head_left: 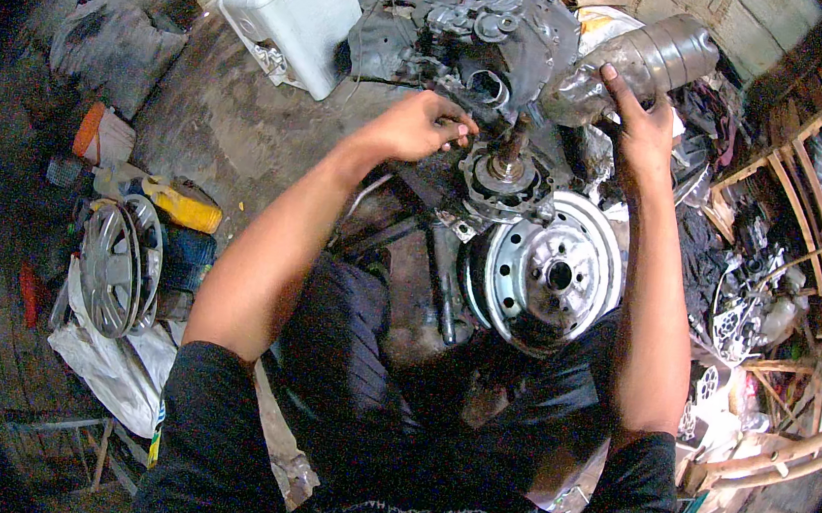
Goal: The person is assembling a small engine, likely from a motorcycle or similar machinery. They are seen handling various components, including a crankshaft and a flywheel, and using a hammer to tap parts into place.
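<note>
My right hand (643,135) grips a large, dirty clear plastic bottle (662,61), tilted on its side, with the thumb along its near face. My left hand (427,128) has its fingers curled together just left of an upright metal shaft (512,146). Whatever those fingers pinch, if anything, is too small to make out. The shaft stands out of a round, greasy metal housing (498,178). Close in front of the housing, a silver steel wheel rim (568,272) leans by my right knee, below my right forearm.
A white cooler box (290,17) stands at the far left of the housing, beside a pile of dark engine parts (492,27). Wheel covers (113,267) and a yellow container (183,205) lie at the left. Wooden racks (794,185) line the right side.
</note>
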`<move>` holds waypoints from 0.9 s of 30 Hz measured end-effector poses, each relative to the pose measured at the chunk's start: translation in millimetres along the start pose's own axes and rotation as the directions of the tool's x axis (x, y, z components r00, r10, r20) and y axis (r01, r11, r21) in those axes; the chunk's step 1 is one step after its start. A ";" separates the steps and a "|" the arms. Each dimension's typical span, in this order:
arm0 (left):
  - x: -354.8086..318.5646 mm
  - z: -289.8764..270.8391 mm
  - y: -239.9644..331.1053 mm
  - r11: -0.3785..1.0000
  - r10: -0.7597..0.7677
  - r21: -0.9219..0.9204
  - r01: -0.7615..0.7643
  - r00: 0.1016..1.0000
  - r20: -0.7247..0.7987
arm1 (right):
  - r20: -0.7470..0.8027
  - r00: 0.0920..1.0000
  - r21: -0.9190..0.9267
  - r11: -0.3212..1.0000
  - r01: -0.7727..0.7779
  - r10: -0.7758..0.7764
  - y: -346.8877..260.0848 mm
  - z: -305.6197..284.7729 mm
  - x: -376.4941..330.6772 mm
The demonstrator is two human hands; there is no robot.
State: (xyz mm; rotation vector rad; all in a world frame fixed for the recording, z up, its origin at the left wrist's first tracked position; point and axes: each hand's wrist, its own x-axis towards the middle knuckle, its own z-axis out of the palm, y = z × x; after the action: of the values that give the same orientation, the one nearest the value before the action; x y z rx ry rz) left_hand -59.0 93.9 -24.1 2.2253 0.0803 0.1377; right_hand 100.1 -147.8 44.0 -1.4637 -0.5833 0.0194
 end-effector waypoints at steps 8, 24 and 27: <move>6.3 -0.5 2.9 0.980 -0.190 -0.034 0.196 0.973 0.128 | 0.081 0.995 0.012 0.998 -0.061 0.060 13.6 16.4 6.5; 8.0 -3.2 -1.4 0.971 -0.232 -0.011 0.238 0.954 0.191 | 0.136 0.980 0.067 0.986 -0.152 0.142 19.6 27.3 8.8; 9.2 -2.9 -2.1 0.975 -0.212 -0.021 0.220 0.957 0.198 | 0.178 0.974 0.063 0.986 -0.155 0.141 21.3 25.0 9.7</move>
State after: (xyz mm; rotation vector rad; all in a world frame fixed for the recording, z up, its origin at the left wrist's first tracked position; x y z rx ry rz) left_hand -50.3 98.5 -23.3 2.1587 0.2104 -0.1969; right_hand 106.0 -118.4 27.5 -1.4371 -0.6062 0.2860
